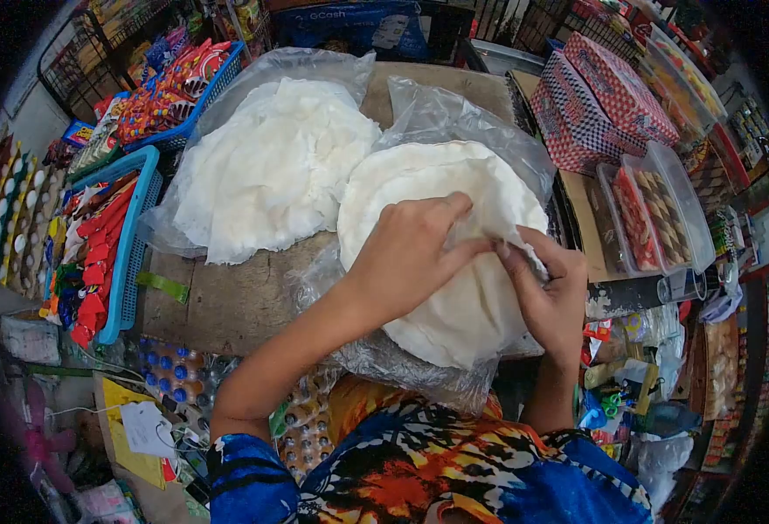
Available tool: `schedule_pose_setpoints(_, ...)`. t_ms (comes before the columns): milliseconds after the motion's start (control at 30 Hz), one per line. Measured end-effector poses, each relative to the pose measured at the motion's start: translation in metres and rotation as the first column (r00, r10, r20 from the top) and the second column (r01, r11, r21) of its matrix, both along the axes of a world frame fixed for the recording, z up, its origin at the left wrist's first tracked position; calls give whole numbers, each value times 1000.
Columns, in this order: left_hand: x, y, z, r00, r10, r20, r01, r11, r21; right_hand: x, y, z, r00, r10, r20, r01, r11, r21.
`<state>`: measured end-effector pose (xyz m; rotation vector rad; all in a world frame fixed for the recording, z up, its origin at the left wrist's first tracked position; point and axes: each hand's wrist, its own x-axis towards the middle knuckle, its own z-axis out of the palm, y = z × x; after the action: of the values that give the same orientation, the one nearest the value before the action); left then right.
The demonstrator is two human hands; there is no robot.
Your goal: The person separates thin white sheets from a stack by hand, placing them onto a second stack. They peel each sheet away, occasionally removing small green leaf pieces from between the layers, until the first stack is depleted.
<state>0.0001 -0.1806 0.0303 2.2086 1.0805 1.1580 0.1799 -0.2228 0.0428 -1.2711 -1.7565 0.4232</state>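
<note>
A stack of thin, round white sheets (419,188) lies on clear plastic at the middle of the wooden table. My left hand (415,249) reaches over the stack, its fingers pinching the edge of the top sheet. Close on its right, my right hand (542,284) grips the same sheet's lifted edge between thumb and fingers. The sheet is partly raised and folded between both hands. A second pile of white sheets (266,170), with ragged edges, rests on another plastic bag (336,65) to the left.
Blue baskets (127,262) of packaged snacks stand left of the wooden table (218,301). Checkered boxes (577,113) and clear plastic containers (664,210) are on the right. A green strip (163,286) lies near the left edge. Bottles (170,371) sit below the table's front.
</note>
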Motion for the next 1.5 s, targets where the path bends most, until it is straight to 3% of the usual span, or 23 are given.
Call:
schedule_pose_setpoints(100,-11,11,-1,994,33,-105,-28,999,43,16,5,-6,985,-97,-139,90,994,-55)
schedule_pose_setpoints(133,-16,16,4,992,70,101,-63,995,-75,25,8,-3,941,-189,-281,164,980,-109)
schedule_pose_setpoints(167,-22,20,10,946,128,298,-71,978,-195,43,11,-4,881,-209,-424,117,966,-232)
schedule_pose_setpoints(233,-30,26,15,941,95,326,-6,964,-265,61,18,-8,870,-213,-445,130,969,-210)
schedule_pose_setpoints(367,-26,29,4,958,145,246,-66,950,-304,61,8,-11,836,-247,-490,154,963,-222)
schedule_pose_setpoints(467,-19,27,-2,975,-14,220,60,977,-204,75,5,-17,935,-174,-310,50,928,-370)
schedule_pose_setpoints(533,-12,22,-3,954,-152,257,250,879,-407,68,8,-11,911,-100,-400,-19,959,-284)
schedule_pose_setpoints(600,-4,15,1,926,-186,328,310,871,-381,63,15,-4,866,37,-498,-134,978,-159)
schedule_pose_setpoints(700,-3,11,4,893,-220,393,379,839,-390,52,26,1,920,61,-388,-173,949,-262)
schedule_pose_setpoints(767,-7,12,4,895,-212,392,382,818,-429,43,27,2,903,72,-423,-205,939,-277)
schedule_pose_setpoints(833,-8,14,2,952,-81,296,193,908,-372,38,26,7,912,24,-410,-154,946,-287)
schedule_pose_setpoints(867,-5,15,-2,951,-75,300,189,908,-373,36,24,9,913,28,-406,-158,944,-290)
schedule_pose_setpoints(933,3,16,-4,902,-88,423,165,975,-149,28,21,15,888,109,-448,-233,944,-232)
schedule_pose_setpoints(967,1,13,-1,901,-82,425,160,976,-151,23,21,15,888,113,-445,-237,943,-235)
schedule_pose_setpoints(1033,-5,5,12,972,-111,205,176,925,-336,11,19,17,920,262,-292,-316,935,-157)
schedule_pose_setpoints(1067,-6,4,16,941,-110,321,262,837,-481,4,18,21,949,238,-209,-267,955,-125)
schedule_pose_setpoints(1100,-9,6,16,941,-106,320,258,837,-483,4,20,18,947,241,-211,-271,954,-126)
schedule_pose_setpoints(1167,-20,17,17,964,16,264,77,939,-337,6,29,8,907,86,-412,-128,989,-76)
schedule_pose_setpoints(1233,-41,27,26,882,182,435,-16,933,-359,29,39,3,839,-42,-542,-18,994,-105)
schedule_pose_setpoints(1333,-73,49,21,881,178,439,-59,961,-272,59,45,-6,812,-80,-579,43,996,-77)
schedule_pose_setpoints(1400,-81,49,22,795,334,506,-222,937,-270,79,46,-15,750,-97,-654,91,995,-44)
schedule_pose_setpoints(1433,-88,51,23,795,339,503,-228,935,-270,80,45,-16,749,-94,-656,85,995,-45)
schedule_pose_setpoints(1500,-107,59,20,750,432,500,-348,902,-257,84,41,-16,725,-107,-680,248,962,113)
